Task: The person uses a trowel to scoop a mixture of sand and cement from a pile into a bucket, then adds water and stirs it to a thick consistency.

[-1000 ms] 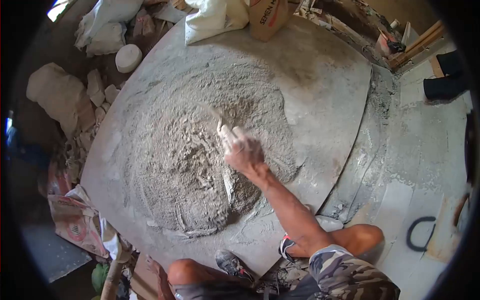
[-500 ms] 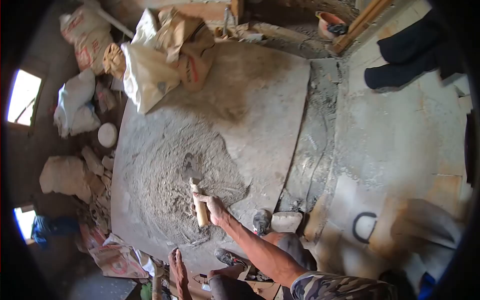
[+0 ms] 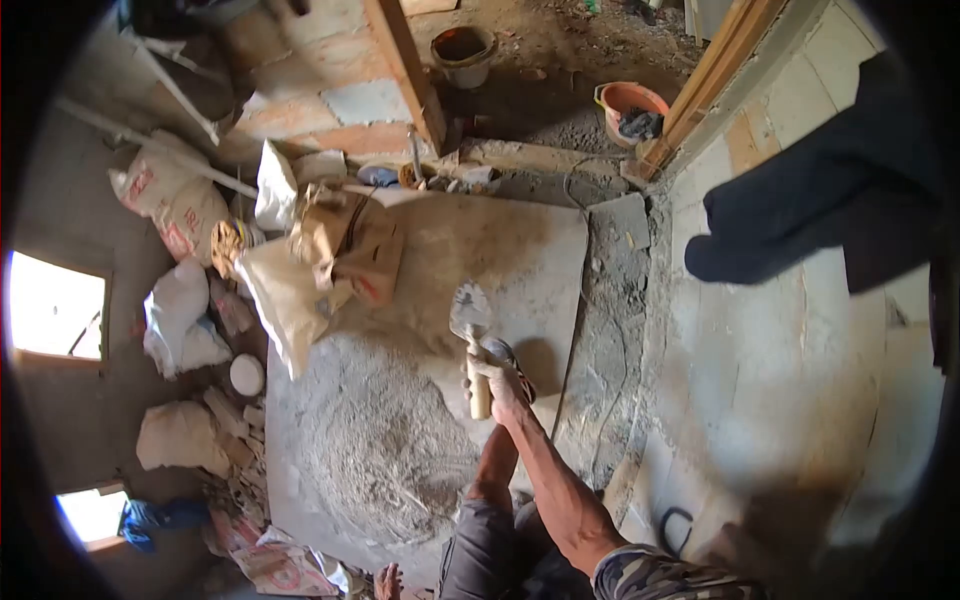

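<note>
My right hand is closed around the pale handle of a trowel. Its blade, smeared with grey mortar, points away from me above the board. Just behind that hand shows a dark shoe, on the leg stretched forward beneath my arm. At the bottom edge my left hand is only partly in view, fingers apart and nothing visible in them. Between and beyond the hands, a heap of grey mortar mix spreads over the flat board.
An opened paper sack sits at the board's far left. White sacks and rubble line the left wall. Beyond the board are an orange bucket, a dark bucket and a wooden post. Dark cloth hangs at right.
The trowel in my right hand has risen off the mortar heap and moved forward and right. One leg has stepped onto the board. My left hand sits lower in view, and the view has tilted up.
</note>
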A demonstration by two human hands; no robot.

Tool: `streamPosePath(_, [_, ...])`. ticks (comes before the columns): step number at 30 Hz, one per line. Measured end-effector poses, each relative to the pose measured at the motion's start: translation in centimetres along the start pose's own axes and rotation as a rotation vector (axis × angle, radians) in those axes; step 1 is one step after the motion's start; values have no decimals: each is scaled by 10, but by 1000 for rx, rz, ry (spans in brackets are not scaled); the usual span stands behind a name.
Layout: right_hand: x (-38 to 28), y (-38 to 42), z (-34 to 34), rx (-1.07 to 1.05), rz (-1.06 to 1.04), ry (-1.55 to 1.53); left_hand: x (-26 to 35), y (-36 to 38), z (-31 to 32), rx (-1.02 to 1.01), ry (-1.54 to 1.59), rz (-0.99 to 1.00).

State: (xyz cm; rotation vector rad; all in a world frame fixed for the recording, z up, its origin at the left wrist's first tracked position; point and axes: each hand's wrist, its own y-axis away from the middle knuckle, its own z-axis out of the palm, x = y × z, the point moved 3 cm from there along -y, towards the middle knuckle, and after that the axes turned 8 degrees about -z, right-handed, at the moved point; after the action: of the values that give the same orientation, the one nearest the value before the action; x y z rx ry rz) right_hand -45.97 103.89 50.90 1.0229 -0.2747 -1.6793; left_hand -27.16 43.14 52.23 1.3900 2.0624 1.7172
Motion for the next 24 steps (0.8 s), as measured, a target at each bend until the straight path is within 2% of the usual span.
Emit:
streamPosePath(1, [-19, -20, -8, -13, 2, -22, 16, -20, 1, -7, 21, -144])
streamPosePath(2, [-48, -32, -10, -5, -27, -12, 59, -45, 8, -8, 12, -134])
streamPosePath(5, [-125, -96, -21, 48, -45, -48, 164, -138, 25, 24, -139, 95])
streamPosePath(7, [-175, -143, -27, 74, -81, -60, 216, -159, 38, 49, -224, 207])
streamPosePath(8, [-206, -169, -22, 113, -122, -74, 258, -190, 45, -71, -257, 84])
streamPosePath(9, [-239, -189, -16, 120, -138, -59, 377, -178, 72, -10, -436, 333])
streamPosePath(10, [-270, -205, -12, 126, -149, -36, 452, -181, 96, 8, -231, 298])
streamPosePath(11, [-295, -222, -13, 131, -182, -4, 520, -183, 116, 5, -140, 11])
streamPosePath(12, [-327, -231, -6, 163, -201, 19, 577, -185, 129, -14, -188, 44])
streamPosePath(17, [-461, -271, 6, 145, -293, 250, 751, -252, 169, -21, -75, 103])
streamPosePath(20, [-530, -296, 6, 184, -297, 378, 859, -319, 203, -95, -19, 144])
streamPosePath(23, [-583, -350, 5, 191, -295, 351, 999, -387, 252, -119, 132, 152])
streamPosePath(24, [-594, -377, -1, 238, -231, 372, 1050, -418, 267, -128, 221, 142])
